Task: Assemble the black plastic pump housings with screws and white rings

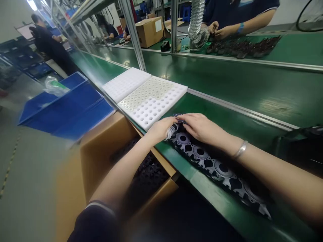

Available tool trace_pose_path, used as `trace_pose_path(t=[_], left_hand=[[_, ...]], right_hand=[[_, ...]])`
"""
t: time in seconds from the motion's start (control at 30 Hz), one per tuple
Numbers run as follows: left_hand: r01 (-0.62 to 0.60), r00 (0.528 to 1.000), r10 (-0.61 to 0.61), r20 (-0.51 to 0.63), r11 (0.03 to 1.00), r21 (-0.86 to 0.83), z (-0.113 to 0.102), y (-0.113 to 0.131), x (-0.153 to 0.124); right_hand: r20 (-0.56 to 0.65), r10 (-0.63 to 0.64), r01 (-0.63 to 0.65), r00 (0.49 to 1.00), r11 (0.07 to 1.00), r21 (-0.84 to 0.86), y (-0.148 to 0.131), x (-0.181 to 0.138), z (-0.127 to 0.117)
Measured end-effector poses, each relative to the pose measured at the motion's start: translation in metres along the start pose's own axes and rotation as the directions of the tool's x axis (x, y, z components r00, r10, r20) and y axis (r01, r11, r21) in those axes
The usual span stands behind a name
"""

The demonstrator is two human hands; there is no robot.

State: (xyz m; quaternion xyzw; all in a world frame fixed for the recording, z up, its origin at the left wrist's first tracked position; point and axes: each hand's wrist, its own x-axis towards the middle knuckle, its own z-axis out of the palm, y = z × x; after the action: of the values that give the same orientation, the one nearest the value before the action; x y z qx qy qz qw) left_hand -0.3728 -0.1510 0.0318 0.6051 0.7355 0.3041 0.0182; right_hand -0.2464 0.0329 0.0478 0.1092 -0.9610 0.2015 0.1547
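Note:
My left hand [163, 129] is closed around a short stack of white rings [171, 131], tilted beneath its fingers. The fingertips of my right hand [198, 126] are pressed together over the far end of a row of dark moulded parts, meeting my left fingertips there. Whatever lies between those right fingertips is hidden. Under them shows a round dark part [179, 116], partly covered. The row of dark parts with round openings [200, 152] runs toward me along the green bench edge.
Past my hands lies a white foam tray [161, 109] with rings in many of its holes. An open cardboard box [101, 148] holding dark parts stands below left, beside a blue bin [68, 107]. A metal rail [239, 109] borders the green belt [227, 77]. A co-worker sits opposite.

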Motion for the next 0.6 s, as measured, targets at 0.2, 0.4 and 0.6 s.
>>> trace_pose_path(t=[0.2,0.4,0.6], left_hand=[[0.080,0.990,-0.105,-0.089,0.965,-0.249,-0.016,0.044,-0.007],[0.185,0.981,-0.188,0.046,0.842,-0.507,-0.001,0.065,-0.022],[0.235,0.967,-0.244,0.077,0.726,-0.647,0.017,0.069,-0.027]], right_hand=[[0.121,0.233,-0.262,0.965,0.842,0.471,-0.043,-0.013,-0.026],[0.142,0.381,-0.369,0.914,0.631,0.682,-0.041,-0.031,-0.025],[0.259,0.377,-0.449,0.889,0.616,0.647,-0.038,-0.043,-0.029]])
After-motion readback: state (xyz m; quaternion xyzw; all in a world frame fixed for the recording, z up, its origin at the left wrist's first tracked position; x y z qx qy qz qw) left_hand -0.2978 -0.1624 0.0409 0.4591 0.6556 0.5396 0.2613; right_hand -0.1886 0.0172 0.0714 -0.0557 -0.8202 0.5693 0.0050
